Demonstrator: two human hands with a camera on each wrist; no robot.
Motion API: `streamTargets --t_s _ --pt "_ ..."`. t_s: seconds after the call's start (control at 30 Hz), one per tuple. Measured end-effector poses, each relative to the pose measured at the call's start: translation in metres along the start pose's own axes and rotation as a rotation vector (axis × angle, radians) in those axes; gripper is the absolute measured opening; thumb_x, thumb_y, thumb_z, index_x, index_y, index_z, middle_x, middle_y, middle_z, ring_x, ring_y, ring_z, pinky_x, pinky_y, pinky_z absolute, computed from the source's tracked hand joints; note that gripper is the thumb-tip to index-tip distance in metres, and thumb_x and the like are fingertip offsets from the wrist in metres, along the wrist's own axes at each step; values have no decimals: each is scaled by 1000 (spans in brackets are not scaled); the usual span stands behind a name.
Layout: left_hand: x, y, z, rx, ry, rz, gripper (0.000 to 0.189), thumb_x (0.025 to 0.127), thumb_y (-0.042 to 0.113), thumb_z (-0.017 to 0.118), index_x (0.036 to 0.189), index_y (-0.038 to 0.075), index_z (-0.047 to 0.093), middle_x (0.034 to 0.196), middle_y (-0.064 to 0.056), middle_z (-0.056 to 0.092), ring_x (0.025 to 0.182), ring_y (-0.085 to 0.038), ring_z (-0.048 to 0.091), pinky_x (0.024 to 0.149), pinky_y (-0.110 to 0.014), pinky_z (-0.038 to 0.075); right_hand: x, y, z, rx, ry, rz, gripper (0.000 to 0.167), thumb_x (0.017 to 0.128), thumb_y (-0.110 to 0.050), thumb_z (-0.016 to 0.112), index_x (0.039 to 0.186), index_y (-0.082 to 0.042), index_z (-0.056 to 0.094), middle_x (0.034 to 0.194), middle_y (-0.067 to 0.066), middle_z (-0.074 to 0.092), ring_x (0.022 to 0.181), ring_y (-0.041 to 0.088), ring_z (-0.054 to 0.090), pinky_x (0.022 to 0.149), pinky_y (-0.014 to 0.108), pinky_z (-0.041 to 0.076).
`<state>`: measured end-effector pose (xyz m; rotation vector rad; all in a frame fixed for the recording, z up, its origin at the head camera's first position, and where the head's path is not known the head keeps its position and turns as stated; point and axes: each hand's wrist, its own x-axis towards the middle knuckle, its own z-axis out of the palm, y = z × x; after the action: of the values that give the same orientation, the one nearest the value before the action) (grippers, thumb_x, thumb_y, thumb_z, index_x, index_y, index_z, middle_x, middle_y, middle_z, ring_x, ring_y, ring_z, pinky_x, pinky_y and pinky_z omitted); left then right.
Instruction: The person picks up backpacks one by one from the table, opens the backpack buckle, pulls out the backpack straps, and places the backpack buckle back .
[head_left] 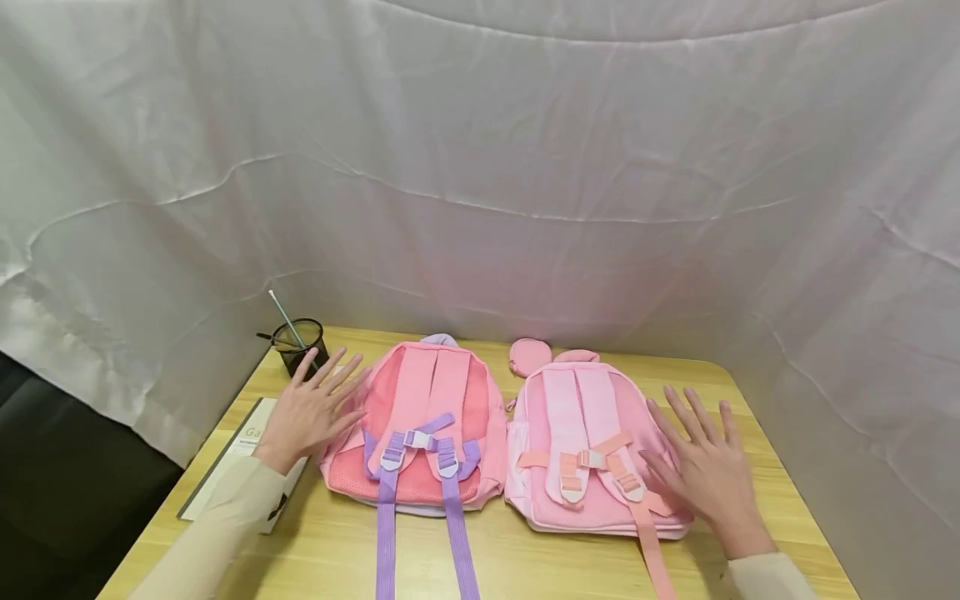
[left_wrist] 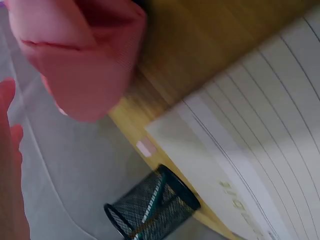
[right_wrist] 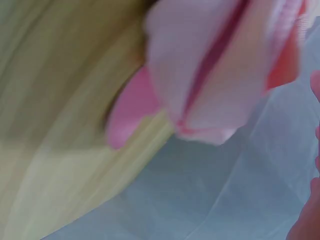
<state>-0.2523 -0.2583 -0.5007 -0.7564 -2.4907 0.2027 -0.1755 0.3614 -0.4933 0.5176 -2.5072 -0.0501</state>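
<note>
Two small backpacks lie side by side on the table with their strap sides up. The left one is a coral-pink backpack (head_left: 487, 417) with purple webbing straps joined by a white buckle. The right one is a pale pink backpack (head_left: 536, 500) with peach straps, also buckled across. My left hand (head_left: 309, 414) hovers with spread fingers beside the coral-pink backpack's left edge. At the right edge of the pale pink backpack, my right hand (head_left: 708, 467) is spread likewise. Neither hand holds anything; whether the fingers touch the bags I cannot tell.
A black mesh pen cup (left_wrist: 155, 205) holding a few pens stands at the back left. Near it lies a white notebook (head_left: 243, 450), partly under my left arm. A round pink pouch (head_left: 529, 357) sits behind the bags. Grey curtain (head_left: 480, 167) surrounds the wooden table (head_left: 337, 550).
</note>
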Motion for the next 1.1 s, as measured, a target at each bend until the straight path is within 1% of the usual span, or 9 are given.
streamTargets --t_s 0.07,0.2,0.33,0.37,0.47,0.6,0.73,0.93,1.1 --pt "3 5 -3 -42 10 -13 77 87 59 65 152 20 53 162 -6 45 153 -33 36 128 -58 13 8 -8 -1 17 39 -8 80 100 -74 28 154 -19 48 168 9 33 160 28 16 128 60 4" --pt "10 19 -8 -163 37 -62 70 91 54 63 151 19 54 154 -7 56 143 -35 48 125 -57 20 28 -29 -4 73 98 -21 77 101 -71 33 152 -16 51 163 11 40 157 31 25 129 57 7" --pt "18 38 -13 -351 20 -146 62 95 46 68 149 19 56 144 -8 63 133 -37 56 120 -60 29 50 -56 -5 141 125 -41 77 102 -70 34 151 -14 53 158 14 48 149 37 36 130 51 9" --pt "20 42 -15 -402 13 -164 61 94 44 70 148 20 57 142 -9 64 131 -37 57 118 -61 33 56 -63 -5 162 129 -49 78 102 -71 32 150 -14 53 155 14 50 146 39 40 129 52 12" --pt "23 54 -16 -566 -19 -203 55 94 37 74 144 19 59 139 -8 66 129 -37 60 113 -63 40 74 -85 -3 226 141 -84 74 103 -68 38 147 -12 57 148 16 57 140 40 47 124 57 24" --pt "22 65 -13 -767 -74 -215 49 94 32 78 138 17 64 133 -3 68 114 -28 66 97 -52 53 96 -119 0 291 99 -123 64 99 -58 56 143 -11 61 140 13 62 133 37 54 114 58 38" --pt "21 69 -7 -894 -135 -224 43 93 31 79 131 18 67 122 1 70 99 -15 64 84 -37 55 115 -156 10 353 37 -150 57 93 -45 72 138 -12 64 135 8 65 128 33 58 109 54 44" --pt "15 72 3 -1024 -138 -188 37 87 26 85 121 17 71 105 4 72 87 -15 64 77 -29 55 132 -207 31 442 -43 -181 49 92 -42 76 132 -15 69 127 3 68 123 26 61 108 49 46" --pt "11 75 12 -1067 -138 -182 33 86 27 87 115 20 73 96 10 69 86 -15 64 77 -29 55 138 -240 47 443 -136 -185 45 94 -45 74 129 -18 71 123 -2 69 119 20 62 105 45 49"
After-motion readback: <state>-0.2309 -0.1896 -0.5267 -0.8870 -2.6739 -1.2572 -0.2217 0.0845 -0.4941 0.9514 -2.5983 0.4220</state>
